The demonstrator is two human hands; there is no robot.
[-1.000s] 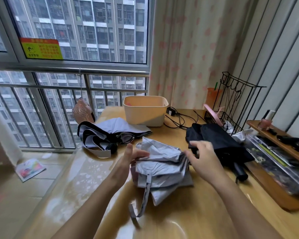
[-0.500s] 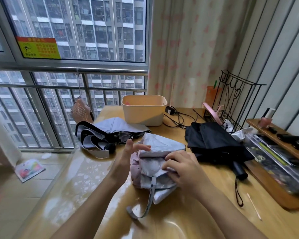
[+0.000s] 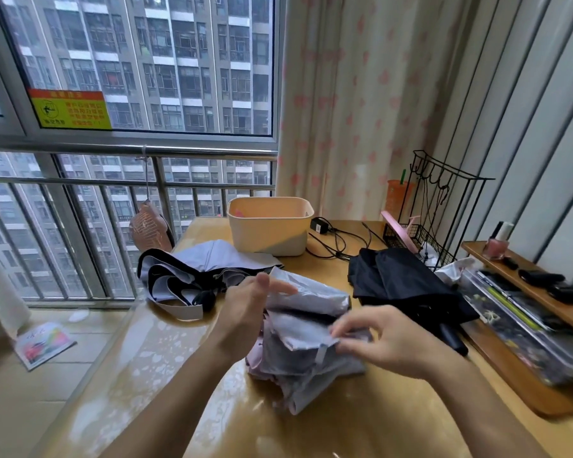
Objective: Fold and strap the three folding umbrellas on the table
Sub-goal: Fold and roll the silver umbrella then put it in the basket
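Observation:
A silver-grey folding umbrella lies bunched on the wooden table in front of me. My left hand holds its left end, thumb over the top fold. My right hand pinches a fold of its canopy at the right side, beside the hanging strap. A second umbrella, lilac outside and black inside, lies loose at the back left. A black umbrella lies unfolded at the right, its handle pointing toward me.
A cream plastic bin stands at the back of the table, with black cables beside it. A black wire rack and a wooden shelf with small items line the right side. A window railing runs along the left.
My right hand has drawn a canopy fold back to the right across the grey umbrella. The strap, hanging off the front before, now lies against the bundle. My left hand stays on the left end.

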